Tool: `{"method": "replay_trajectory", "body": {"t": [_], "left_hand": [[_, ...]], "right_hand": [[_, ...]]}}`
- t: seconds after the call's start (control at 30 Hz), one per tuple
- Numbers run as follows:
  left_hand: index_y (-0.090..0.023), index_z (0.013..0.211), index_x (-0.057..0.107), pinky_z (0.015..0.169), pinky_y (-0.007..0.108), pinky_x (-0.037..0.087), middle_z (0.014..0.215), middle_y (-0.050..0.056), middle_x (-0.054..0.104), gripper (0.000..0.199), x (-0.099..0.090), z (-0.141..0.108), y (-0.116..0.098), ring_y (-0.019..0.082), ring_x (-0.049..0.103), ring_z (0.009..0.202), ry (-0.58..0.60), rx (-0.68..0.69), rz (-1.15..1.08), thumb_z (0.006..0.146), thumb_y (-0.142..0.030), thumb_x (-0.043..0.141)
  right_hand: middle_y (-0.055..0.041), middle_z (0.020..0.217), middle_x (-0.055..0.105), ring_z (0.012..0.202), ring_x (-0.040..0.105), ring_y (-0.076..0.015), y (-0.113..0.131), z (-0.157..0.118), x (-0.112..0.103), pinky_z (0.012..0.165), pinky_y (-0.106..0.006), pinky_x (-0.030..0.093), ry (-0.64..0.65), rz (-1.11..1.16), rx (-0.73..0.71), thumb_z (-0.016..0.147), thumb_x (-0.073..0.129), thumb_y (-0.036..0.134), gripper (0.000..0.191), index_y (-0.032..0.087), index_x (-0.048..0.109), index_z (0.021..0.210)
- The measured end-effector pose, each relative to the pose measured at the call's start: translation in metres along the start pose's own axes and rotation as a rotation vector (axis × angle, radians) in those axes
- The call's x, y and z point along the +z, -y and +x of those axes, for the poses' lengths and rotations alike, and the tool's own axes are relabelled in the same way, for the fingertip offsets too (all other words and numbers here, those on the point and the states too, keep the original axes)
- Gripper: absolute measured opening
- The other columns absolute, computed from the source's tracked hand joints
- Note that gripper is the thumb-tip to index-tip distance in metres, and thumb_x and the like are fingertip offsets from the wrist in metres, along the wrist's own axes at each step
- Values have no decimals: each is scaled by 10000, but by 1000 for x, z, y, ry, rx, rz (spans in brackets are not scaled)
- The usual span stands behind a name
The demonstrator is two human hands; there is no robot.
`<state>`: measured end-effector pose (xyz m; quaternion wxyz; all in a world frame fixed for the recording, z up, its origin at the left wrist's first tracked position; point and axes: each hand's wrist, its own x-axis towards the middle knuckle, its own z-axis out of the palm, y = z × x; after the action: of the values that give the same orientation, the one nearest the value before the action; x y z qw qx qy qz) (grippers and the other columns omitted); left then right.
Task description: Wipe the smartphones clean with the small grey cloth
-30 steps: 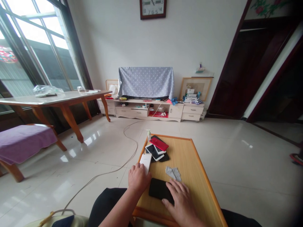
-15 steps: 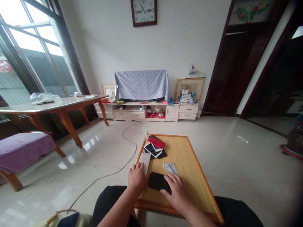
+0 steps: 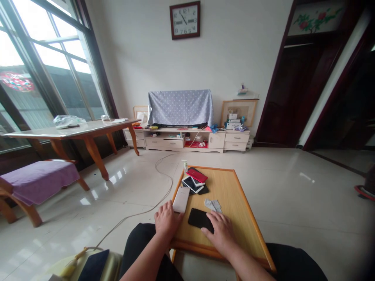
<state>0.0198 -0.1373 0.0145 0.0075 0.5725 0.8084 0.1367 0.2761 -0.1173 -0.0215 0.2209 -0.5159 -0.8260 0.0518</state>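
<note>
On the small wooden table [image 3: 225, 187], a black phone [image 3: 199, 219] lies flat. My right hand [image 3: 219, 230] rests at its right end, thumb and fingers apart on either side of the corner. My left hand [image 3: 167, 219] lies at the table's left edge with its fingers apart, touching the lower end of a pale phone [image 3: 181, 200]. Beyond it sits a pile of phones, with a red one [image 3: 197, 175] on top and a white-framed one [image 3: 191, 185] lower down. A crumpled grey cloth [image 3: 213, 205] lies behind the black phone.
A small pump bottle [image 3: 185, 166] stands at the table's far left corner. A cable [image 3: 140, 214] runs across the floor on the left. A yellowish stool or bag [image 3: 113, 265] with a dark flat item [image 3: 93, 265] is at the lower left.
My left hand has slid back towards me, uncovering more of the pale phone. My right hand stays at the black phone. The view has shifted slightly left and up.
</note>
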Motion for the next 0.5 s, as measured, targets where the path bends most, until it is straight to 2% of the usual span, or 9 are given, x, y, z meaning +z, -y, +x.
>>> {"method": "replay_trajectory", "body": {"t": [0.2,0.37,0.5], "left_hand": [[-199,1433,412,1040,446,293,1447,140,508,639,0,-2,-9,313,418,1310,-52,48,-36,872,-491,503],[-223,1355,514,1041,426,314,1385,98,561,466,4,-20,-29,282,455,1274,-128,253,-88,931,-407,451],[-258,1251,589,998,406,357,1226,70,634,354,3,-35,-54,258,527,1157,-92,432,-157,947,-369,447]], "right_hand": [[-114,1296,628,1170,539,-356,5,-1,-4,991,-481,363,1,-42,102,820,639,573,579,257,611,1304],[-137,1197,634,1119,540,-369,12,3,-10,938,-497,364,-10,-93,189,825,631,600,594,271,577,1317],[-145,1149,630,1097,543,-367,16,7,-14,915,-486,379,-31,-101,232,840,629,566,527,250,605,1261]]}}
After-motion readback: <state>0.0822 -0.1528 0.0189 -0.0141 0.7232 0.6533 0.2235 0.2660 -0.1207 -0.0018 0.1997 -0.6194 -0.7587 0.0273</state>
